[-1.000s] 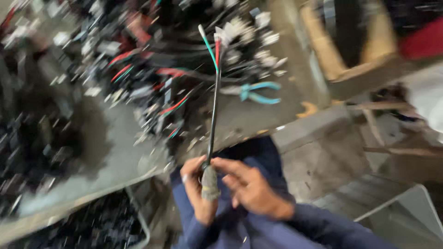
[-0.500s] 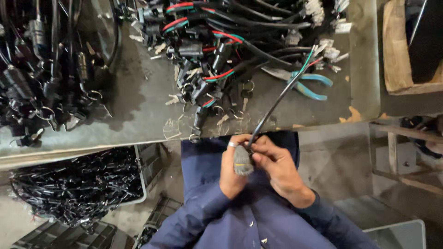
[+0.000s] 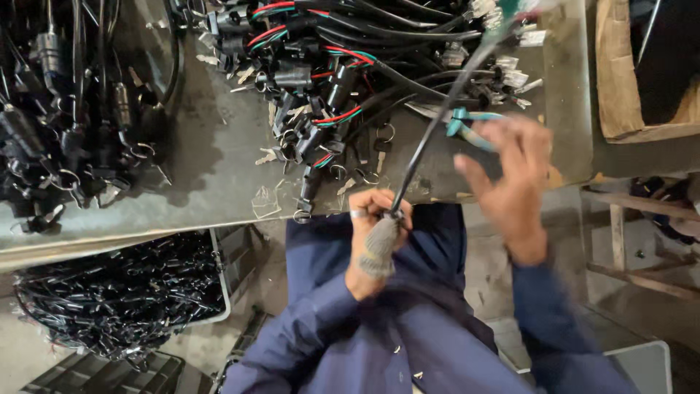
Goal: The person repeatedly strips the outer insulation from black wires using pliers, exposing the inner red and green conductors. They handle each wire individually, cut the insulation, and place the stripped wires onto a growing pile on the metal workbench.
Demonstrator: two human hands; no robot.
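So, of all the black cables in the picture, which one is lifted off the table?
The cable gripped in the left hand, rising diagonally toward the upper right. The other cables lie piled on the table or in the bin below.

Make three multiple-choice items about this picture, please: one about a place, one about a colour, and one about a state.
1. Where is the bin of black cables?
A. on top of the table
B. below the table's edge, at the lower left
C. inside the cardboard box

2. What colour are the handles of the pliers?
A. teal
B. yellow
C. red

3. What is the state of the left hand?
A. open and flat on the table
B. out of view
C. closed around the cable's grey end

Answers:
1. B: the bin of black cables sits under the edge of the table, at the lower left.
2. A: the pliers on the table, next to the right hand, have teal handles.
3. C: the left hand wraps its fingers around the grey end of the black cable.
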